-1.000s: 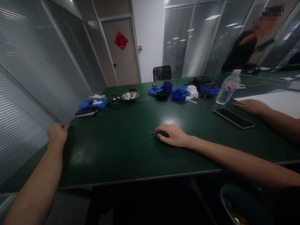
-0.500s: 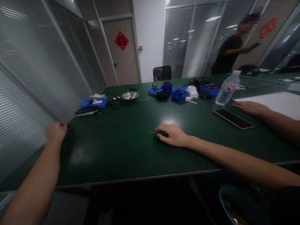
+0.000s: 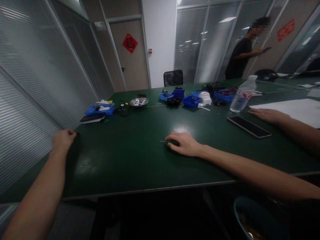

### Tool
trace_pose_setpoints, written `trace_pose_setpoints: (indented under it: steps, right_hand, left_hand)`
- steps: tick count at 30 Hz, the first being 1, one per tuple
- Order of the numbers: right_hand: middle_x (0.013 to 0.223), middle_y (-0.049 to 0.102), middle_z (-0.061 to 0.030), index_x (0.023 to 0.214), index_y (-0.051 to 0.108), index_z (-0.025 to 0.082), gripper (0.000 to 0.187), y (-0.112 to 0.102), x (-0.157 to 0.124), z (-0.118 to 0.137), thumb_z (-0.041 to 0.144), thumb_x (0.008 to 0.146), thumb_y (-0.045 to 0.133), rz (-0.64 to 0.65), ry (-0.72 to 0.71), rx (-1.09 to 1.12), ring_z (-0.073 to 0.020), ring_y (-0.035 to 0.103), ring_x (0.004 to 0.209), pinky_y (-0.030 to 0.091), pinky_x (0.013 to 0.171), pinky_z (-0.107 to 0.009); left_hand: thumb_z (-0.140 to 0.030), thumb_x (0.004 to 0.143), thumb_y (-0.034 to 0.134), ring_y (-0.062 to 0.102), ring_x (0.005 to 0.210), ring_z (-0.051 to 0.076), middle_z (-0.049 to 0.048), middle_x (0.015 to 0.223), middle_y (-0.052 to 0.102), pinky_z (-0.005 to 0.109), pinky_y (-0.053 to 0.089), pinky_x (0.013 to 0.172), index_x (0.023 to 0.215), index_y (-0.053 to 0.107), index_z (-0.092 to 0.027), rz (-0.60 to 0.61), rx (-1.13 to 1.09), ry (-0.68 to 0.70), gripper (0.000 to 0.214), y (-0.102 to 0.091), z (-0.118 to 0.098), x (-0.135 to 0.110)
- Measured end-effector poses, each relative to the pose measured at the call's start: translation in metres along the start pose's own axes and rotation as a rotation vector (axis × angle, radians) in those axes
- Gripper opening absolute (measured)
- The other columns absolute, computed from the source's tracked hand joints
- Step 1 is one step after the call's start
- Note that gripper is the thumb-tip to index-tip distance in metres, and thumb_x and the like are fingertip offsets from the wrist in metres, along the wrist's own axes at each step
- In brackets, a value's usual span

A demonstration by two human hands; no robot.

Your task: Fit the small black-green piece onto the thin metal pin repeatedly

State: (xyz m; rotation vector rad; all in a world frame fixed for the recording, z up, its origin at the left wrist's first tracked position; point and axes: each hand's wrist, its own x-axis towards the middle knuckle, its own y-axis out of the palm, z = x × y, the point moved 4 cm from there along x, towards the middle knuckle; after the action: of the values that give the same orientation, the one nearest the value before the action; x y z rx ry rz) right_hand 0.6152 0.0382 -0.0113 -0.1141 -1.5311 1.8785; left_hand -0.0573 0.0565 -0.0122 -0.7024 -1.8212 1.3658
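Note:
At the table's left edge is my left hand, its fingers pinched together at a small dark thing too unclear to name. My right hand rests on the green table near the middle. Its fingers are wrapped round the dark handle of a screwdriver, whose thin metal shaft points left. The palm hides part of the handle. To the right of this hand lies a smartphone, apart from it.
Another person's hand lies beside white paper and a water bottle. Farther back are blue trays, a metal bowl and a black notebook. A person stands at the back right.
My left hand has moved slightly right and turned, still pinched. My right hand and the screwdriver have stayed put. The standing person has shifted slightly left.

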Motion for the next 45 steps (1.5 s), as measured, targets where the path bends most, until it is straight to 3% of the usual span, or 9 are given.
trace_pose_setpoints:
  steps: [4,9,14,19,27,32,39,45]
  right_hand:
    - [0.113,0.073,-0.0068,0.129,0.070,0.021,0.029,0.000,0.000,0.000,0.037,0.107,0.059,0.007,-0.001,0.005,-0.0196,0.067,0.089,0.047,0.076,-0.033]
    - [0.113,0.073,-0.0070,0.128,0.070,0.021,0.029,-0.001,0.000,0.001,0.037,0.107,0.059,0.014,0.004,0.005,-0.0198,0.067,0.088,0.046,0.076,-0.033]
    - [0.114,0.073,-0.0074,0.129,0.070,0.021,0.029,-0.002,0.000,0.001,0.037,0.107,0.059,0.014,0.008,0.005,-0.0190,0.066,0.086,0.045,0.075,-0.033]
    - [0.114,0.074,-0.0075,0.130,0.069,0.020,0.030,-0.001,0.000,0.001,0.038,0.108,0.058,0.019,-0.003,0.016,-0.0190,0.067,0.087,0.045,0.075,-0.033]
    - [0.114,0.073,-0.0075,0.129,0.070,0.021,0.029,0.000,0.000,0.000,0.037,0.107,0.059,0.008,-0.006,0.022,-0.0192,0.066,0.087,0.046,0.076,-0.034]
    - [0.112,0.073,-0.0074,0.128,0.071,0.021,0.029,0.001,0.000,0.000,0.036,0.107,0.059,0.004,-0.005,0.006,-0.0193,0.065,0.086,0.045,0.075,-0.033]
    - [0.114,0.073,-0.0073,0.129,0.070,0.021,0.030,0.000,0.000,0.001,0.038,0.107,0.058,0.022,0.001,0.011,-0.0185,0.065,0.085,0.044,0.074,-0.033]
    - [0.113,0.073,-0.0069,0.129,0.070,0.021,0.030,0.001,0.000,-0.001,0.039,0.108,0.059,0.025,-0.001,0.013,-0.0183,0.065,0.085,0.045,0.073,-0.033]
  left_hand:
    - [-0.044,0.104,0.057,0.067,0.097,0.034,0.0201,0.115,0.076,0.041,0.053,0.086,0.126,0.078,-0.014,-0.054,0.041,-0.069,0.043,0.001,0.002,-0.002]
    - [-0.044,0.108,0.051,0.066,0.099,0.031,0.0203,0.117,0.076,0.040,0.052,0.092,0.130,0.075,-0.010,-0.189,0.003,-0.019,0.047,-0.004,0.002,-0.004]
    - [-0.035,0.106,0.057,0.066,0.100,0.026,0.0169,0.116,0.077,0.036,0.048,0.103,0.125,0.076,-0.006,-0.162,-0.063,-0.015,0.040,0.000,0.008,0.004]
    - [-0.031,0.106,0.056,0.066,0.110,0.027,0.0178,0.120,0.076,0.038,0.043,0.113,0.134,0.073,-0.003,-0.136,-0.104,-0.029,0.043,-0.003,0.005,0.002]
    - [-0.033,0.102,0.062,0.067,0.084,0.025,0.0117,0.091,0.076,0.036,0.053,0.093,0.122,0.080,-0.007,-0.078,-0.132,-0.137,0.037,-0.007,-0.001,-0.003]
    - [-0.037,0.100,0.067,0.068,0.087,0.027,0.0141,0.101,0.078,0.037,0.054,0.085,0.123,0.081,-0.010,-0.030,-0.128,-0.216,0.039,-0.002,-0.007,-0.006]
    - [-0.042,0.101,0.066,0.069,0.111,0.033,0.0157,0.125,0.076,0.044,0.056,0.093,0.135,0.078,-0.019,-0.028,-0.129,-0.254,0.043,0.000,-0.009,-0.009]
    - [-0.046,0.099,0.067,0.070,0.111,0.034,0.0177,0.132,0.073,0.045,0.057,0.092,0.138,0.077,-0.020,-0.051,-0.154,-0.314,0.048,0.004,-0.010,-0.011]
